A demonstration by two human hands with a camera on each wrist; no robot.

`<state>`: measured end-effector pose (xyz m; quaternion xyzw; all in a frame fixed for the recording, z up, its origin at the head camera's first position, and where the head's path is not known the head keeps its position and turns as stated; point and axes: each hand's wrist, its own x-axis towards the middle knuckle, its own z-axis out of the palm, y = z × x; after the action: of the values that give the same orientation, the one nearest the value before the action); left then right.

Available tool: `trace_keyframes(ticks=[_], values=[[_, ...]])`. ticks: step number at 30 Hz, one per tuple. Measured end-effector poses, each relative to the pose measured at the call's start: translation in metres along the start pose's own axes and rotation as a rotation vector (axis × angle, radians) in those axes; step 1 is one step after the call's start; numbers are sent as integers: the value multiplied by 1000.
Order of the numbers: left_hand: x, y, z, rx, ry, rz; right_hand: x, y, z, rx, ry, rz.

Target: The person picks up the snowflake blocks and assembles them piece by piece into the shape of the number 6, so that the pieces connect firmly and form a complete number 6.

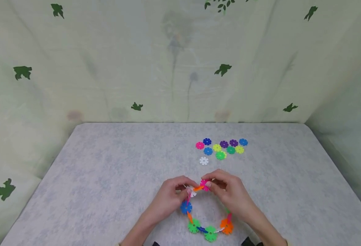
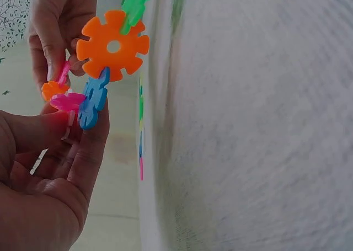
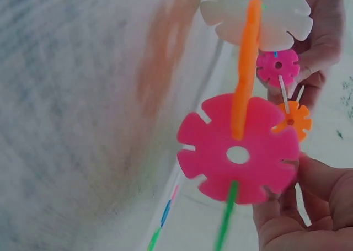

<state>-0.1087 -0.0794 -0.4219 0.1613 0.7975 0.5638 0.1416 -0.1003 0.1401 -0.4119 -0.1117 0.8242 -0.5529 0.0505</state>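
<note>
A chain of notched plastic discs point(image 1: 210, 234) in several colours hangs between both hands in a rough loop above the table. My left hand point(image 1: 171, 193) pinches the chain near a white disc point(image 1: 193, 193) and a pink one, with a blue disc point(image 1: 186, 207) just below. Opposite it, my right hand point(image 1: 229, 189) pinches a pink disc point(image 1: 204, 185) between thumb and fingers; an orange disc point(image 1: 198, 188) links it towards the white one. My right hand hides part of the loop's right side. A larger-looking pink disc point(image 3: 212, 146) fills the foreground of the right wrist view.
Loose discs lie on the grey table point(image 1: 106, 171) beyond the hands, among them a white disc point(image 1: 204, 161), a green disc point(image 1: 220, 155) and a pink disc point(image 1: 200, 145). A pale curtain point(image 1: 112, 61) with green leaf-like shapes stands behind the table.
</note>
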Motion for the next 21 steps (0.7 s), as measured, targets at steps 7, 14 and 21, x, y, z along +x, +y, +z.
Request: trace_keyframes(ticks=[7,14,21], values=[[0,2,1,-33,-7,-10,1,3,-3,107,-26,-39],[4,2,3,-95,3,-55,2,1,-3,166,-130,-10],[5,-1,4,-207,115,-125,16,10,-18,129,-230,-20]])
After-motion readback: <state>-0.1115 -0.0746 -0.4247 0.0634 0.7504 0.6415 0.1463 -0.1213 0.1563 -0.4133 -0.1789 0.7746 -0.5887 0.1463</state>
